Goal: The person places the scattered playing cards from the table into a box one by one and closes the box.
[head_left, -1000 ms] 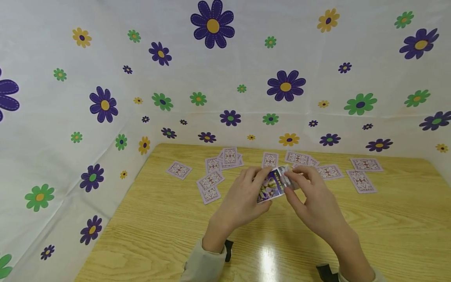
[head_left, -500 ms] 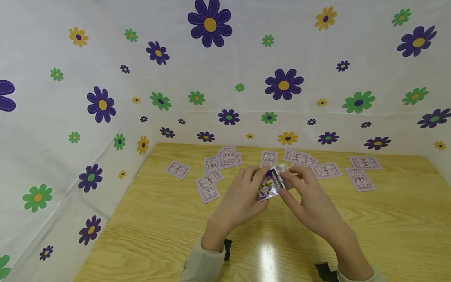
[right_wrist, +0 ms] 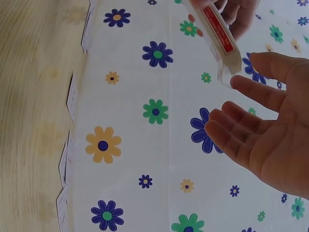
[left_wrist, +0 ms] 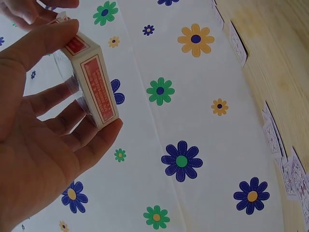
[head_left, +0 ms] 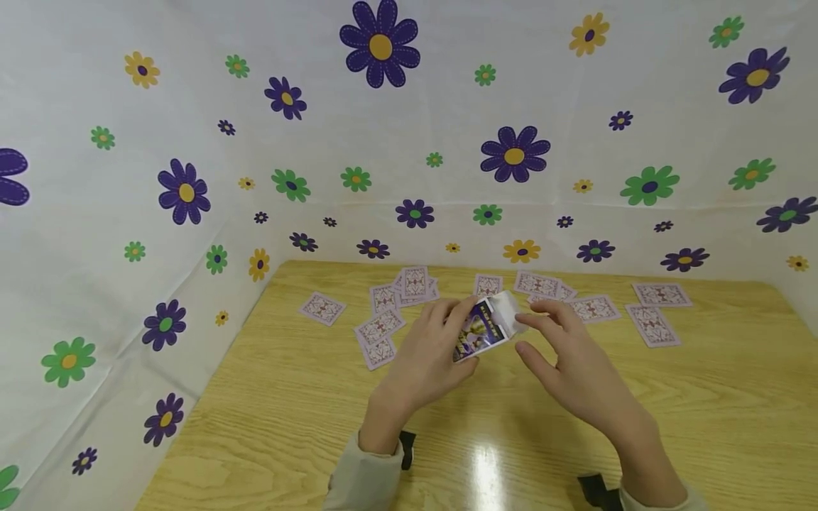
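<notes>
My left hand [head_left: 423, 358] grips a small card box [head_left: 478, 332] with a dark purple printed face. In the left wrist view the box's narrow side [left_wrist: 99, 91] shows a red panel with small print, thumb on one edge and fingers on the other. A pale flap [head_left: 507, 312] stands out from the end of the box toward my right hand [head_left: 578, 369]. The right index fingertip [right_wrist: 235, 81] is right at that flap, while the thumb is apart from it and the other fingers are loosely bent around nothing.
Several playing cards lie face down along the back of the wooden table [head_left: 287, 397], among them a lone card [head_left: 323, 308] at left and a pair [head_left: 655, 325] at right. A flowered white cloth [head_left: 447, 99] stands up behind and at the left.
The right thumb and index finger have parted and drawn off the box end, and its flap now stands out. My left hand has shifted slightly left with the box.
</notes>
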`<move>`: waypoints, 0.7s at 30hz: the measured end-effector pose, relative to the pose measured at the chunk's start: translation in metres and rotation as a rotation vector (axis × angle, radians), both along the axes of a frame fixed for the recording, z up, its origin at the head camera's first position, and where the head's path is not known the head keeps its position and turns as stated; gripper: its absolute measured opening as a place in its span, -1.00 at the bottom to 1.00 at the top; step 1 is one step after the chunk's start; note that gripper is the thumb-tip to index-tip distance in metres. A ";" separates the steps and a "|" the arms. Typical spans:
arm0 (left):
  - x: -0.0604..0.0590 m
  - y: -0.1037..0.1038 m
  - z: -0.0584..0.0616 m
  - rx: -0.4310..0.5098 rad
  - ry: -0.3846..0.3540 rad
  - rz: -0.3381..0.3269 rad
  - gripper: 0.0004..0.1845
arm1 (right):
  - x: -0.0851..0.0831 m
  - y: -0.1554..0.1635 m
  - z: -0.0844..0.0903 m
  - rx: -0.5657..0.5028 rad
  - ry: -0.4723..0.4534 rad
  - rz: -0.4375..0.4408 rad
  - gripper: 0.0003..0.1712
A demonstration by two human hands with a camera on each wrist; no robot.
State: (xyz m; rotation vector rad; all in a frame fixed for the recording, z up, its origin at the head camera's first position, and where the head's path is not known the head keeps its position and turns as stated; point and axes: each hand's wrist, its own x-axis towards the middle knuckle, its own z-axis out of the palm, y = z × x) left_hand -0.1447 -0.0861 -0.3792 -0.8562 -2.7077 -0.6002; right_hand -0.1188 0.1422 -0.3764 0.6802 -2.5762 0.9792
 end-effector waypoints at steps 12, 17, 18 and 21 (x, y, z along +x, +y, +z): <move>-0.008 -0.010 0.007 0.008 0.005 0.048 -0.11 | -0.019 0.037 0.003 -0.036 -0.066 -0.118 -0.61; -0.004 -0.013 0.005 -0.004 -0.031 0.065 -0.13 | -0.028 0.079 -0.012 0.016 -0.192 -0.232 -0.49; -0.004 -0.013 0.004 -0.007 -0.032 0.065 -0.13 | -0.029 0.089 -0.016 0.039 -0.230 -0.249 -0.46; -0.002 -0.015 0.004 -0.010 -0.014 0.066 -0.13 | -0.034 0.116 -0.027 0.127 -0.363 -0.272 -0.37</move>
